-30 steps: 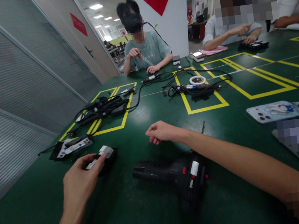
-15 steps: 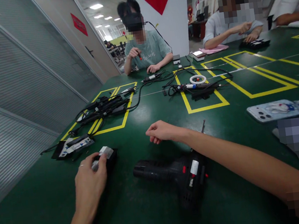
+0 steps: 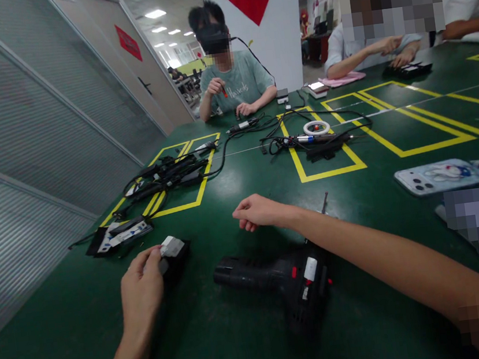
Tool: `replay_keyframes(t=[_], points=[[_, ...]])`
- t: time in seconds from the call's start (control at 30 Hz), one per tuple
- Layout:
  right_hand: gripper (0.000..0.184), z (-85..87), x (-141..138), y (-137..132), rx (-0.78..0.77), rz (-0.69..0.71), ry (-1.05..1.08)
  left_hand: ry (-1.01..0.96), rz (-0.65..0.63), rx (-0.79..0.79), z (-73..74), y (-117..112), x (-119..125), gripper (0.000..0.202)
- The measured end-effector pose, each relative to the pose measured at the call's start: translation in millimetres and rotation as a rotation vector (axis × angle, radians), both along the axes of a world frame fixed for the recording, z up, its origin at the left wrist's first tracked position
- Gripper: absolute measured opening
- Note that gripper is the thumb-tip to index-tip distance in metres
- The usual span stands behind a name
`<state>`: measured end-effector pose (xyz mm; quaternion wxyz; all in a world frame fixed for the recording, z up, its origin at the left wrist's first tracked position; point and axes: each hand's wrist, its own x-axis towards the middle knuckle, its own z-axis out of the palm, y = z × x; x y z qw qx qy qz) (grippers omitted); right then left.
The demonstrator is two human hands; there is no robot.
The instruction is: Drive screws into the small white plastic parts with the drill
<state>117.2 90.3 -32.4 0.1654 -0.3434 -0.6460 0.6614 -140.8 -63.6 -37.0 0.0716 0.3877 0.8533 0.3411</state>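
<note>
Left hand [image 3: 141,282] at block [image 3: 172,246]; drill [image 3: 278,282] near

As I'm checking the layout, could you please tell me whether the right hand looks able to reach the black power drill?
Probably yes: the right hand is close to the black power drill, with nothing visible between them.

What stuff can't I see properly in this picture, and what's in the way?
All in the head view:
- Black case: partly covered by the left hand.
- Drill: the part leading to its bit is behind the right forearm.
- Right hand: curled fingers hide its palm.
- Red sign: cut off by the top edge.
</note>
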Motion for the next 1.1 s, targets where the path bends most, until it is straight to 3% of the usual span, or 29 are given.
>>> replay_keyframes(t=[0.47,0.67,1.1], points=[[0.016,-5.3,-1.1,2.9,0.017,-0.003,0.007,0.077,-0.089,-0.095,3.3,-4.2,-0.1,0.050],[0.017,-9.5,-2.4,5.6,0.035,0.008,-0.002,0.061,-0.058,-0.135,3.5,-5.9,0.8,0.056],[0.016,-8.7,-2.2,4.8,0.046,0.005,0.001,0.077,-0.088,-0.057,1.0,-4.4,-1.8,0.038]])
